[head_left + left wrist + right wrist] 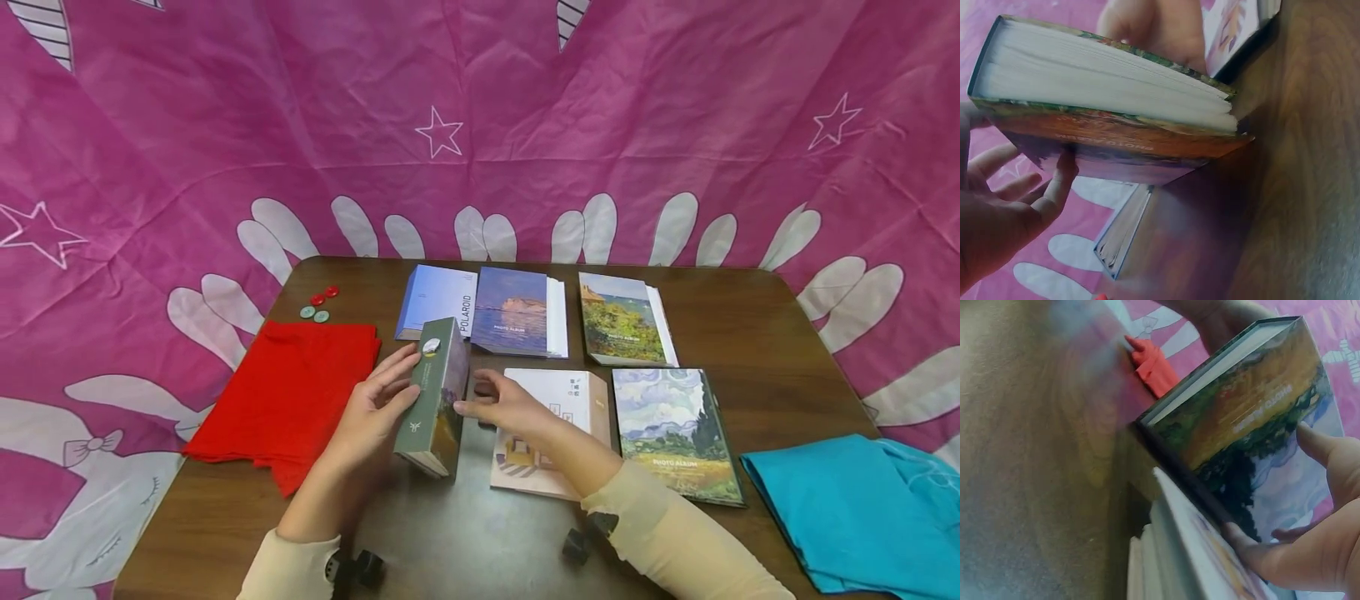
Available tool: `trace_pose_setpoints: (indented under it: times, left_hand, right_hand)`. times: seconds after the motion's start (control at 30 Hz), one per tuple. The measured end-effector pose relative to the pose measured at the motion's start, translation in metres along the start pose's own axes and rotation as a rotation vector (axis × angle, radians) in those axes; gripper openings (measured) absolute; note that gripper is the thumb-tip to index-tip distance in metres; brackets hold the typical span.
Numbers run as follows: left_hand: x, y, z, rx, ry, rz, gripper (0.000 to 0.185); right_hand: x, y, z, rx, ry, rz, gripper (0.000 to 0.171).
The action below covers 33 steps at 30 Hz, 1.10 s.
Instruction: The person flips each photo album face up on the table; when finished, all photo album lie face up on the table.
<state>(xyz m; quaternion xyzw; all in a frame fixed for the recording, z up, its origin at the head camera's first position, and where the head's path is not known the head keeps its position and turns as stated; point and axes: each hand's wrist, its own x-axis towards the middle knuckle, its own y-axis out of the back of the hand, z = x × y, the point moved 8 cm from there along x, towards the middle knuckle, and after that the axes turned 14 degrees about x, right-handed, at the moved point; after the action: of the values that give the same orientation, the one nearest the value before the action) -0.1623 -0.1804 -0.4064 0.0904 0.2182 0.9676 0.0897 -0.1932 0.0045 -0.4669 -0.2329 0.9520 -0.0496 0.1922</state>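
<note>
A thick photo album [442,400] with a green spine and painted covers stands tilted between both hands, its spine up and its page edges down close over the table. My left hand [375,408] holds it on the left side, fingers and thumb at the spine and cover. From the right, my right hand [517,408] holds it, the thumb on the painted cover [1254,419] and a bent finger at its lower edge. In the left wrist view, the white pages [1104,69] show between the covers.
Behind lie a blue Polaroid album [437,300], a sea-painting album [510,308] and a garden-painting album [618,321]. A white album [551,387] and a wheat-field album [667,417] lie right. Red cloth [300,383] and several buttons [318,300] lie left; turquoise cloth [855,508] lies far right.
</note>
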Motion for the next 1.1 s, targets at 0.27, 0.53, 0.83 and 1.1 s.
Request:
trace_pose_setpoints:
  times: [0.27, 0.53, 0.83, 1.1]
  left_hand:
    - [-0.003, 0.003, -0.008, 0.028, 0.007, -0.019, 0.059]
    - [-0.009, 0.005, -0.032, 0.05, 0.17, -0.059, 0.063]
    - [-0.014, 0.005, -0.065, 0.098, 0.382, -0.064, 0.071]
    - [-0.01, 0.004, -0.067, 0.199, 0.413, -0.047, 0.075]
  right_hand:
    - [-0.001, -0.001, 0.002, 0.016, -0.002, -0.041, 0.083]
    - [-0.005, -0.004, 0.004, 0.074, -0.031, -0.068, 0.085]
    - [-0.007, -0.004, 0.006, 0.042, -0.015, -0.104, 0.081]
    - [-0.002, 0.001, 0.001, 0.015, 0.013, -0.09, 0.076]
